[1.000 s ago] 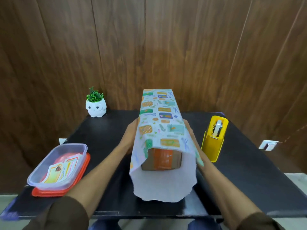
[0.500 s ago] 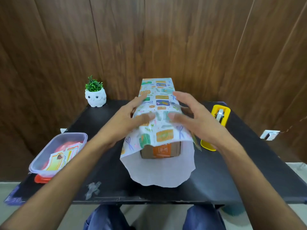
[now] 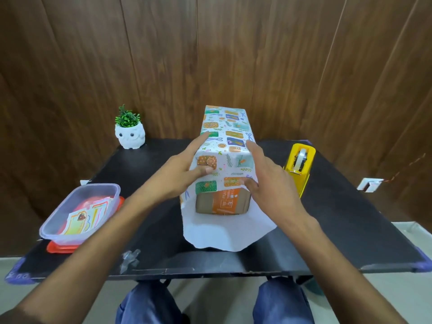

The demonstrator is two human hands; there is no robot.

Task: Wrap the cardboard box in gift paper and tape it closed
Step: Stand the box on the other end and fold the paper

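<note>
Box (image 3: 222,203), on the desk (image 3: 350,218) under draped paper (image 3: 228,141), looks light and stiff, the thin sheet slippery and easily creased, so hold it at the top edges, where left grip (image 3: 177,174) and right grip (image 3: 273,183) press with spread, straight fingers.

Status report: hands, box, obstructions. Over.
Left hand and right hand pressing gift paper onto cardboard box. Near end uncovered. Tape dispenser at right, untouched; nothing in the way.
</note>
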